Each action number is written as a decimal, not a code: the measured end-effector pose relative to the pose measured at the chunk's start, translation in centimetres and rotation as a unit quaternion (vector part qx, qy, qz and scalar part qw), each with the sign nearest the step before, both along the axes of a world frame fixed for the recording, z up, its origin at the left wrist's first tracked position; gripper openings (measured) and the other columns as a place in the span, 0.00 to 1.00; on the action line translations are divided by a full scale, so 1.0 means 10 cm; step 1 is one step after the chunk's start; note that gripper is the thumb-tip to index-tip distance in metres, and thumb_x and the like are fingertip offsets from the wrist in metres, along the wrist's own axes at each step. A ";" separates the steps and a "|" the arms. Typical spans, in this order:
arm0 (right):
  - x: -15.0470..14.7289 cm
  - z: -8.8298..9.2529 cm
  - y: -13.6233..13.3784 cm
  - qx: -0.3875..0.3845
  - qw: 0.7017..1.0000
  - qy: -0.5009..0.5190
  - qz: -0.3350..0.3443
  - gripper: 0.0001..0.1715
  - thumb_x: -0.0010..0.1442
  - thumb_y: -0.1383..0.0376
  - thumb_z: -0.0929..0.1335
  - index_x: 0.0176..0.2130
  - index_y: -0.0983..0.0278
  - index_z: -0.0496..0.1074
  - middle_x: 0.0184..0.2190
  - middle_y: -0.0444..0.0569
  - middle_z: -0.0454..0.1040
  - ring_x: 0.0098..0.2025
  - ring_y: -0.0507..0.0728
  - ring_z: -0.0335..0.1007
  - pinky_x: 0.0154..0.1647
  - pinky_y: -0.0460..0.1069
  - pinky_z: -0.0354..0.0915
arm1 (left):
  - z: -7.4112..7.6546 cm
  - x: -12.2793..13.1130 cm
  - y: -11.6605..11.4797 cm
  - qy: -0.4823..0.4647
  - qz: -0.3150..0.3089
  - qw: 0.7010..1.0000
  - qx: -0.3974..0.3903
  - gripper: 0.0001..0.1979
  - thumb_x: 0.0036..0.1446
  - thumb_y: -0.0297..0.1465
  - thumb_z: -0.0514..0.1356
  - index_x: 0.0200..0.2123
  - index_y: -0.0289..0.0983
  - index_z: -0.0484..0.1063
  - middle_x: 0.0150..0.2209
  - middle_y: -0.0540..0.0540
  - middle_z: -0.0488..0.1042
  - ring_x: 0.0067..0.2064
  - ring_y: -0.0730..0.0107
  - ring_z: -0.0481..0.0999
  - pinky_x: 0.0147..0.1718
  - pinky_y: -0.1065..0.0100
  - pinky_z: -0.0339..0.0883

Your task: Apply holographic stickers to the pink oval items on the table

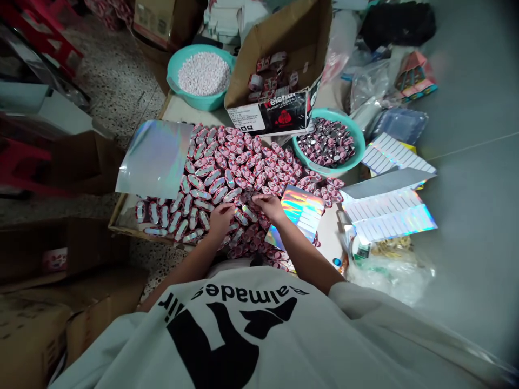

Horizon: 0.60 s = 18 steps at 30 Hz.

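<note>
My left hand is over the near part of the spread of oval pieces, its fingers bent and the fingertips pointing inward toward my other hand. My right hand faces it, thumb and fingers drawn together at the tips, just short of the left. Something small and dark shows between my two hands, but I cannot tell what it is or whether either hand actually grips it. The oval pieces, red-edged and pink, lie all around my fingers and cover much of the table; those on the left mostly show shiny silvery tops, while many farther back and to the right show plain pink ones. Under my right forearm lies a shiny rainbow sheet with rows of pale strips. A larger, plain, glossy sheet rests over the left edge of the spread. Beyond the pieces stands an open cardboard box with small roll-like items inside. To its left is a teal basin heaped with small white pieces; to its right, a second teal bowl holds silvery and pink bits. Farther right, another strip sheet lies folded up along its back, near a clear plastic bag. My pale shirt fills the foreground, and cardboard cartons stand at my left.
</note>
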State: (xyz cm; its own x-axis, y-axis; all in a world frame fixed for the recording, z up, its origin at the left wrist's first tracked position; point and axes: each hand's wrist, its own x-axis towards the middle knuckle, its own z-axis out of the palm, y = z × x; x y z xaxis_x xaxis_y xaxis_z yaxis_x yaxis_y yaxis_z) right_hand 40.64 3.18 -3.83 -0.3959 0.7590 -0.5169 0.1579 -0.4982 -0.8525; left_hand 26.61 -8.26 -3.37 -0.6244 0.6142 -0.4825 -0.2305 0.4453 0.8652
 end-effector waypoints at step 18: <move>0.20 0.12 0.24 0.090 0.981 -0.030 0.168 0.20 0.45 0.54 0.74 0.34 0.65 0.80 0.27 0.45 0.77 0.27 0.51 0.65 0.31 0.48 0.63 | 0.08 -0.08 0.10 0.181 -0.282 0.942 -0.010 0.14 0.58 0.35 0.58 0.41 0.37 0.80 0.40 0.47 0.83 0.41 0.66 0.79 0.42 0.70 0.70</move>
